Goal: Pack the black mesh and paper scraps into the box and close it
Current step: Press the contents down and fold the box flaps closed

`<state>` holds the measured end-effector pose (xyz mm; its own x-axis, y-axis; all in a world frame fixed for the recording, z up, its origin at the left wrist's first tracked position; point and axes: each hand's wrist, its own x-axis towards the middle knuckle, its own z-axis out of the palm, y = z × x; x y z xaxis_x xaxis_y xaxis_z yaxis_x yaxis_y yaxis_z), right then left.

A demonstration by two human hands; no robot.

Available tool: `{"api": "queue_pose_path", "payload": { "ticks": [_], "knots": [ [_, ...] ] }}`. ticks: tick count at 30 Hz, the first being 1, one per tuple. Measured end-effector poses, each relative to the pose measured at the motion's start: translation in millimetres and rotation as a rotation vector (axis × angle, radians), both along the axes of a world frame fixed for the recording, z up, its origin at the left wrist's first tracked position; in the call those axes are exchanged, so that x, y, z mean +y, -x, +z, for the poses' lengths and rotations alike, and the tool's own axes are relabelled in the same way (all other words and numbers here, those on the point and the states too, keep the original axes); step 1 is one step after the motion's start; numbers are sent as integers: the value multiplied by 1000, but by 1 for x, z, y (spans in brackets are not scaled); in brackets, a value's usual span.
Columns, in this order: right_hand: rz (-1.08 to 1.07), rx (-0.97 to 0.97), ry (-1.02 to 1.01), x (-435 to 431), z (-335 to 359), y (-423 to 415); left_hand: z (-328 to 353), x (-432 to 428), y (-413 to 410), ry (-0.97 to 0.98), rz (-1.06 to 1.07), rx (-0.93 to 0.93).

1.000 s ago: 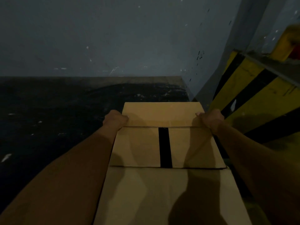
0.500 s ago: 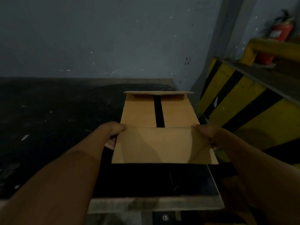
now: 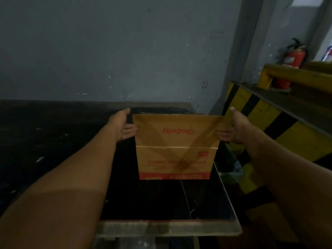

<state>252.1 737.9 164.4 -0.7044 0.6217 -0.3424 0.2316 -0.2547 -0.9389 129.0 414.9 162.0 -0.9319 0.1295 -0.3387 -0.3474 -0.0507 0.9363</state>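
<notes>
A brown cardboard box (image 3: 177, 146) with red print stands on the dark table (image 3: 161, 203), its printed side facing me and one flap standing up with upside-down lettering. My left hand (image 3: 124, 125) presses against the box's left side near the top. My right hand (image 3: 231, 127) presses against its right side, thumb up. The box is held between both palms. No black mesh or paper scraps show; the inside of the box is hidden.
A grey wall rises just behind the table. To the right runs a yellow-and-black striped barrier (image 3: 269, 123), with a red fire extinguisher (image 3: 292, 60) behind it. The table's worn front edge (image 3: 168, 229) is near me.
The box has been tipped and turned away from me: earlier its taped flaps faced up under my hands, now its printed side faces me and my hands grip its two sides farther out.
</notes>
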Motion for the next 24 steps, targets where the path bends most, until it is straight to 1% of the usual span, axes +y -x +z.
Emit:
{"api": "queue_pose_path", "payload": {
  "ticks": [1,3,4,6,8,10,11,13,15,17,21,24],
  "knots": [
    [2,9,-26,-4,-4,10,1,10,3,26,-25,60],
    [18,-38,-205,-11,-17,28,-2,32,8,161,-87,173],
    [43,-64,-309,-13,-27,37,-6,44,11,264,-128,231],
    [142,-102,-527,-17,-45,51,-21,66,22,539,-240,370],
    [272,-203,-823,-16,-66,64,-42,87,35,808,-339,522],
    [375,-329,-1196,-12,-83,77,-62,104,49,1056,-383,744],
    [406,-354,-1336,-4,-93,87,-69,112,56,1168,-396,844],
    [415,-354,-1502,5,-103,105,-80,124,73,1330,-407,968],
    [386,-337,-1612,13,-105,124,-87,134,91,1428,-400,1034],
    [404,-345,-1668,18,-104,142,-92,144,108,1489,-411,1045],
    [463,-339,-1639,25,-117,166,-102,153,130,1588,-490,993],
    [502,-321,-1591,31,-134,172,-120,154,127,1505,-579,898]
  ]
}}
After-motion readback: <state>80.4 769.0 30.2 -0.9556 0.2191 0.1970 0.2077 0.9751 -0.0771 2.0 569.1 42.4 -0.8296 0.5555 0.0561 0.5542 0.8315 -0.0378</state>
